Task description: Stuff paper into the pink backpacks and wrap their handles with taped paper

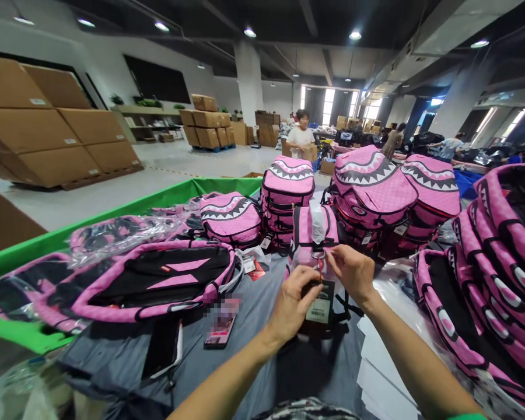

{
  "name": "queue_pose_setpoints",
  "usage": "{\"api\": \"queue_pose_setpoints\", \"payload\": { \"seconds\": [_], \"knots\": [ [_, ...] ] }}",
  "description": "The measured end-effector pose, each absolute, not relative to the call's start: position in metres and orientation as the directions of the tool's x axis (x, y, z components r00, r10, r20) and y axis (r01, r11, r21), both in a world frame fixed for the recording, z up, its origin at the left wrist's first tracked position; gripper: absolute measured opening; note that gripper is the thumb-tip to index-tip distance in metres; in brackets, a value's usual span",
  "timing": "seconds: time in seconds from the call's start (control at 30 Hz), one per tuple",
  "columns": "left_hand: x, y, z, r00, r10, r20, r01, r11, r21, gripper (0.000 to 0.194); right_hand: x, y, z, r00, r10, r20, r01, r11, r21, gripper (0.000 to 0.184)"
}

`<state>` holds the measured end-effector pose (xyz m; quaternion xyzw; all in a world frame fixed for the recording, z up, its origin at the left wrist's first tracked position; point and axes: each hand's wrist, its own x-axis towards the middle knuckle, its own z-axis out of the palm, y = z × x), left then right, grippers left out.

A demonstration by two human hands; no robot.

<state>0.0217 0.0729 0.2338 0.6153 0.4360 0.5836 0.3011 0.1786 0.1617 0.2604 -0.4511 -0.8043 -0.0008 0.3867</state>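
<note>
In front of me a small pink backpack [304, 224] stands on the grey cloth, with a white plastic wrap [318, 224] on its front. A metal clip [318, 254] hangs below the wrap. Under it dangles a dark hang tag [326, 298] with a white barcode label. My left hand [294, 300] is closed at the tag's upper end, fingers pinched on it. My right hand [353, 271] is beside the clip, thumb and fingers drawn together against the bag; what they pinch is too small to make out.
Pink backpacks with shark-teeth prints [371, 184] stand in stacks behind. More backpacks [157, 280] lie at left, some in clear plastic, and others [485, 291] are piled at right. Two phones [161, 350] and white sheets [382, 373] lie nearby. A person [301, 137] stands farther back.
</note>
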Motion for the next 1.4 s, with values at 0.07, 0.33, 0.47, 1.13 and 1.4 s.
{"api": "queue_pose_setpoints", "payload": {
  "seconds": [0.07, 0.33, 0.47, 1.13, 1.4],
  "knots": [
    [0.02, 0.073, 0.218, -0.072, 0.815, 0.574, 0.455, -0.486, 0.746, 0.018, 0.182, 0.168, 0.264, -0.265, 0.697, 0.667, 0.735, 0.594, -0.328, 0.033],
    [0.001, 0.114, 0.226, -0.284, 0.638, 0.715, 0.694, -0.378, 0.613, 0.03, 0.181, 0.174, 0.267, -0.296, 0.713, 0.635, 0.7, 0.615, -0.364, 0.035],
    [0.001, 0.125, 0.233, -0.295, 0.719, 0.63, 0.564, -0.401, 0.722, 0.008, 0.185, 0.175, 0.27, -0.298, 0.719, 0.628, 0.692, 0.615, -0.377, 0.035],
    [0.006, 0.151, 0.266, -0.318, 0.717, 0.621, 0.767, -0.192, 0.613, 0.027, 0.193, 0.205, 0.312, -0.39, 0.851, 0.351, 0.462, 0.511, -0.725, 0.034],
    [0.002, 0.139, 0.281, -0.284, 0.847, 0.45, 0.803, -0.046, 0.594, 0.036, 0.164, 0.195, 0.32, -0.495, 0.868, -0.029, 0.216, 0.09, -0.972, 0.046]
  ]
}}
